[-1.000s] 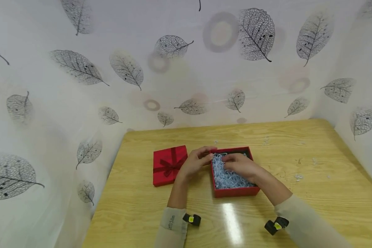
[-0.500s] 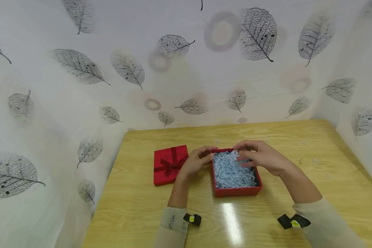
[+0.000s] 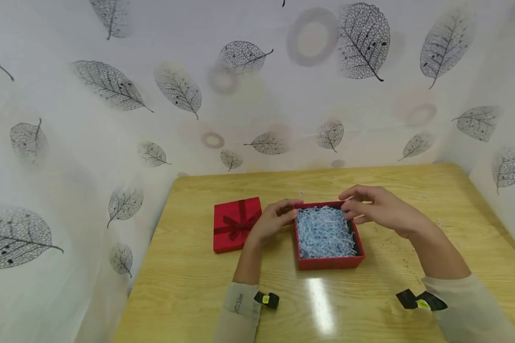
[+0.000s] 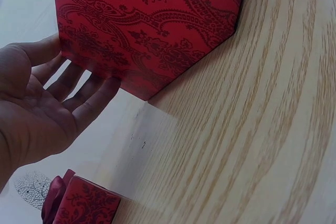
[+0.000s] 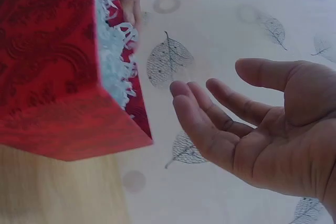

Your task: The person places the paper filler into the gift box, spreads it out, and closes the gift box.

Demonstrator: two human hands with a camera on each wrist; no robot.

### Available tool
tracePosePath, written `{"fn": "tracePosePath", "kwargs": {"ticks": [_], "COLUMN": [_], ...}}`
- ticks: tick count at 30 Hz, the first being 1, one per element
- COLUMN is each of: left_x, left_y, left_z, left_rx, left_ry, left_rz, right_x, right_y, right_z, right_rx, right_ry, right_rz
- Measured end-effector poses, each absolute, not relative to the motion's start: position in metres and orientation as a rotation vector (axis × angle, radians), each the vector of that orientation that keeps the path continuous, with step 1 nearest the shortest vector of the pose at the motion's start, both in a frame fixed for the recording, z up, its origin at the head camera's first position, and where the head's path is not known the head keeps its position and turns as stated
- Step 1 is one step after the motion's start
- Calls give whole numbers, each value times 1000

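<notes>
A red patterned gift box (image 3: 331, 263) stands without its lid on the table, filled with pale blue shredded paper (image 3: 325, 233). My left hand (image 3: 274, 223) rests against the box's left wall near the far corner. In the left wrist view, the fingertips (image 4: 111, 83) touch the patterned side and the thumb lies at its rim. At the far right corner hovers my right hand (image 3: 379, 209), fingers loosely bent and holding nothing. The right wrist view shows its open palm (image 5: 294, 145) apart from the box. A square red lid (image 3: 236, 225) with a dark red ribbon bow lies left of the box.
The wooden table (image 3: 189, 286) carries small paper shreds (image 3: 440, 222) at the right and behind the box. A pale leaf-printed sheet (image 3: 240, 109) hangs along the back and sides. Each wrist wears a black strap (image 3: 267, 299).
My right hand has lifted out of the shredded paper and drawn back rightward past the box's far right corner. The left hand stays at the left wall.
</notes>
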State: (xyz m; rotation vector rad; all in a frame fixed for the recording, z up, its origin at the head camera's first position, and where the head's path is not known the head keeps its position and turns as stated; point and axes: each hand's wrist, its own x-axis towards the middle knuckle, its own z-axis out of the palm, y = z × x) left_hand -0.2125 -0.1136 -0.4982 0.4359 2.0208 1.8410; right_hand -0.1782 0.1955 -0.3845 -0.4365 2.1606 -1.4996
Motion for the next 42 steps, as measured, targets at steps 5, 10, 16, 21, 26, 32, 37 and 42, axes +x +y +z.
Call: {"fn": "tracePosePath", "kwargs": {"ticks": [5,10,16,21,26,32,37,42], "left_x": [-214,-214,-215,-216,-217,-214,-192,-149], "left_y": [-111,-108,-104,-102,-99,-96,-97,-98], "left_z": [-499,-499,-498,-497,-497,-488,-471,-463], "left_rx": [436,449,470,480,466,429,216,251], "left_ry": [2020,2014,2004,1998,1994,2068,2258,2356], "left_rz": [1847,1861,1858,1858,1859,1868,1781,1459], "right_x": [-184,-184,-180,-176,-169,-153,-135,-114], "right_y": [180,149,121,124,155,194,202,203], "right_z": [-407,-433,-459,-456,-432,-419,-438,-459], "right_rx": [-422,-359,-259,-275,-322,-220,-146,-161], "right_ry": [1939,1712,1772,1824,1832,2211,2416,2275], "right_rz": [-1601,-1652,-1535,-1524,-1694,-1816,-1598,-1552]}}
